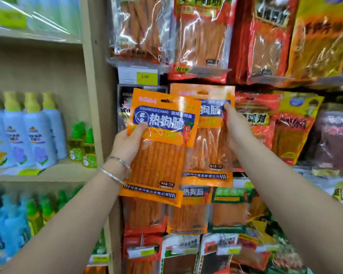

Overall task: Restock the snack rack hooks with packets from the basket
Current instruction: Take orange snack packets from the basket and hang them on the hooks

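Restocking looks partway done: the snack rack [163,80] is already crowded with hanging packets [198,36], and two more are in hand. The left hand [129,143] grips a tilted orange packet [162,155] by its left edge, in front of the rack's left edge. The right hand [236,127] pinches the upper right edge of a second orange packet [208,147], which is upright against the middle row. Whether it is hooked cannot be told. No basket is in view.

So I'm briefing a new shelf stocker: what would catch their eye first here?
Two bright orange plastic snack packets at centre. The left hand grips the front packet by its left edge; the right hand holds the rear packet near its blue label. Pale blue spray bottles line the wooden shelf at left.
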The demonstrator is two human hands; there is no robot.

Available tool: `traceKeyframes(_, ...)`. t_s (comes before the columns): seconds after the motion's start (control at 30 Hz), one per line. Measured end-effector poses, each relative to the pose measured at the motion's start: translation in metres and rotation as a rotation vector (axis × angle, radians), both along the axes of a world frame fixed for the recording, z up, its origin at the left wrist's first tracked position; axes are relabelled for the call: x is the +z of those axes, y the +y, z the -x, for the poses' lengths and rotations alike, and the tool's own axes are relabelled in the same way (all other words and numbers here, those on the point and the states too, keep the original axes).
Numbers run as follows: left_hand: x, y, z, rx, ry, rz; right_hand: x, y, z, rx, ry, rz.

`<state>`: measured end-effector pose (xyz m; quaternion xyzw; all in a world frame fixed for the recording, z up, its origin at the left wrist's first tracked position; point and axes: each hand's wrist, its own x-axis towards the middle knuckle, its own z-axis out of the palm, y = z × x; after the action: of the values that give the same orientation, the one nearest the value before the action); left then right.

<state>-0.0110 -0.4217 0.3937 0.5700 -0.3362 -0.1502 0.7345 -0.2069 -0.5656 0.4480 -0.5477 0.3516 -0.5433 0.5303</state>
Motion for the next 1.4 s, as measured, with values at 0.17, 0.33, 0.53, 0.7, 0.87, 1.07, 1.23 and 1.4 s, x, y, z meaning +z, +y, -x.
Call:
traceKeyframes(0.17,0.006,-0.023,-0.006,-0.084,-0.029,0.003,0.012,-0.025,-0.020,0.010,-0.060,0.038)
traceKeyframes(0.33,0.006,-0.038,-0.014,-0.112,-0.090,-0.064,0.008,-0.039,-0.022,0.014,-0.057,0.044)
traceKeyframes(0.53,0.007,-0.050,-0.010,-0.139,-0.071,-0.117,-0.004,-0.045,-0.016,-0.060,0.108,0.145)
traceKeyframes(0.7,0.003,-0.062,0.004,-0.096,-0.088,-0.103,-0.024,-0.054,-0.006,-0.115,0.199,0.395)
traceKeyframes(0.87,0.003,-0.071,0.023,-0.092,-0.076,-0.069,-0.032,-0.055,0.006,-0.225,0.064,0.440)
traceKeyframes(1.07,0.005,-0.077,0.041,-0.194,-0.172,-0.100,-0.029,-0.041,0.002,0.092,-0.065,0.285)
traceKeyframes(1.23,0.014,-0.081,0.040,-0.140,-0.340,0.056,-0.030,-0.039,0.008,0.066,-0.058,0.305)
traceKeyframes(1.4,0.047,-0.074,0.043,-0.113,-0.607,0.130,-0.023,-0.041,0.012,0.020,0.060,0.457)
